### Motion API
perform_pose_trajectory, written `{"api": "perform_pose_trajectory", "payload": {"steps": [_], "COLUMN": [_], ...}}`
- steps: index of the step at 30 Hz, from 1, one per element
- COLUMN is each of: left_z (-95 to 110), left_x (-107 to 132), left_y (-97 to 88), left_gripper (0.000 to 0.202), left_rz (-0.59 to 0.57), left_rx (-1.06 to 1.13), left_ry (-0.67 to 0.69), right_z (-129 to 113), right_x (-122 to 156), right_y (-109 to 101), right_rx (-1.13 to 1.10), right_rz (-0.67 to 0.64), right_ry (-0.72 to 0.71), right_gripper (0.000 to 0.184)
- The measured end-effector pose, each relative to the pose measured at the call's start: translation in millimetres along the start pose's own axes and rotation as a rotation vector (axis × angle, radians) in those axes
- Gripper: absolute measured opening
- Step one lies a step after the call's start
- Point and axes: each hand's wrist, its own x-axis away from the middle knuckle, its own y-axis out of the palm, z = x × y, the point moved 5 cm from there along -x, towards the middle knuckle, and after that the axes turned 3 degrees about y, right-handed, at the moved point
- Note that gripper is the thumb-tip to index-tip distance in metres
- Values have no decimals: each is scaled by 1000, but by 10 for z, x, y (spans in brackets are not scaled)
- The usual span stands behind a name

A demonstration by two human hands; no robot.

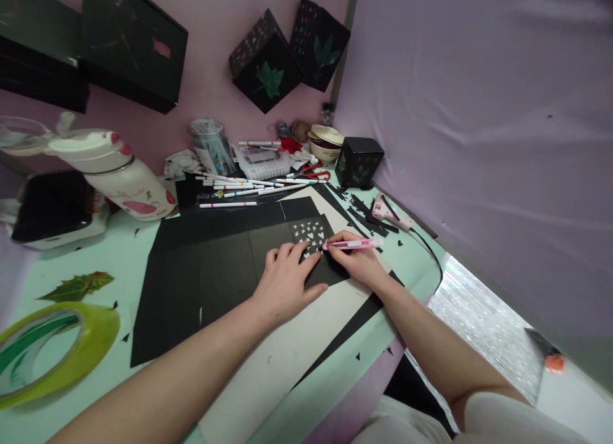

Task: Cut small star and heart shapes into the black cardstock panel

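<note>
Pressed flat on a sheet of black card (215, 259), my left hand (282, 281) has its fingers spread just beside a patch of small star and heart cut-outs (310, 233). My right hand (357, 260) grips a pink utility knife (357, 244), its tip pointing left at the lower right edge of that patch. White shows through the cut shapes. The blade itself is too small to make out. Beneath the black card lies a white sheet (287, 361), with another black piece under its right edge.
White felt-tip pens (239, 183), red-handled scissors (313, 172) and a jar (211, 147) stand behind. At right are a pink glue gun (390, 213) and black scraps. A bottle (124, 176), leaf (79, 286) and tape roll (98, 342) are left. Black boxes (268, 64) hang above.
</note>
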Motion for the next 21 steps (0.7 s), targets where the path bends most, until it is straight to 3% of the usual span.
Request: {"api": "perform_pose_trajectory", "payload": {"steps": [6,10,16,21], "left_z": [-1,7,9,6], "left_x": [-5,-5,-4,-5], "left_y": [-8,-11,-12,-9], "left_gripper": [59,60,59,59], "left_rz": [14,5,14,22], "left_rx": [3,1,1,-6], "left_ry": [-1,2,-6,0], "right_z": [9,61,-59,-46], "right_x": [-29,-30,14,-16], "right_y": [-21,-10,45,73], "right_rx": [-22,-99,107,208], "right_rz": [45,20,-63,-42], "right_ry": [-21,-30,-329,-337], "right_gripper": [13,24,34,32]}}
